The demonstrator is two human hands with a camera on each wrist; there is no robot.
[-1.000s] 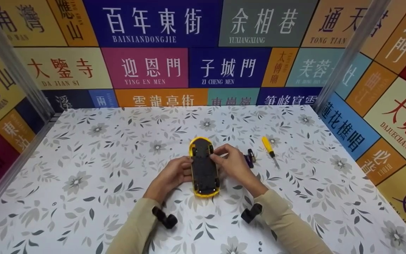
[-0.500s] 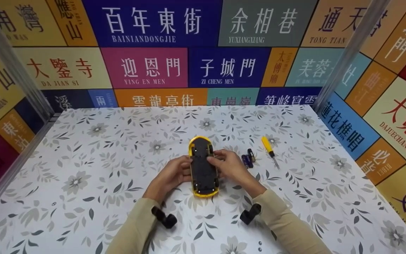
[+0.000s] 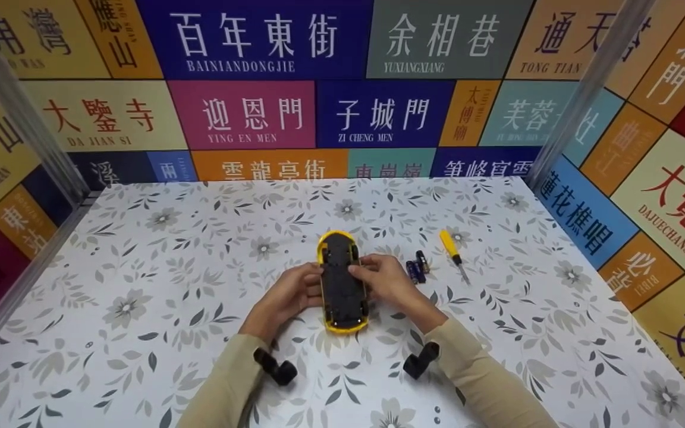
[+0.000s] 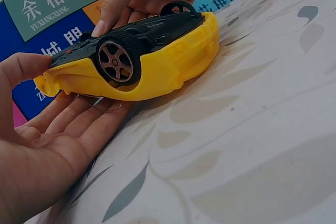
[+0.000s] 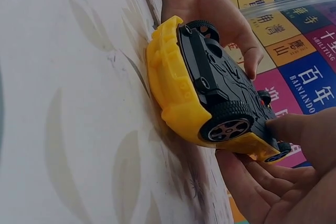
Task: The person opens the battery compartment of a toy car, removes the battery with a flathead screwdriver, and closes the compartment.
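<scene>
A yellow toy car [image 3: 342, 284] lies upside down mid-table, its black underside facing up. My left hand [image 3: 290, 292] holds its left flank. In the left wrist view the fingers [image 4: 79, 119] lie under the yellow body [image 4: 157, 72] and the thumb rests on the end. My right hand [image 3: 385, 279] grips the right flank. In the right wrist view its thumb [image 5: 294, 127] presses the black underside [image 5: 215, 85] by a wheel, and the fingers curl beneath the body. The left hand [image 5: 210, 9] shows on the far side.
Two dark batteries [image 3: 417, 268] lie just right of my right hand. A yellow-handled screwdriver [image 3: 453, 253] lies further right. The floral table [image 3: 140, 285] is walled by colourful sign panels [image 3: 247, 113] at the back and both sides.
My right hand's fingers came down from near the car's front wheel onto the underside and shifted slightly left, uncovering the batteries. The car and left hand barely moved.
</scene>
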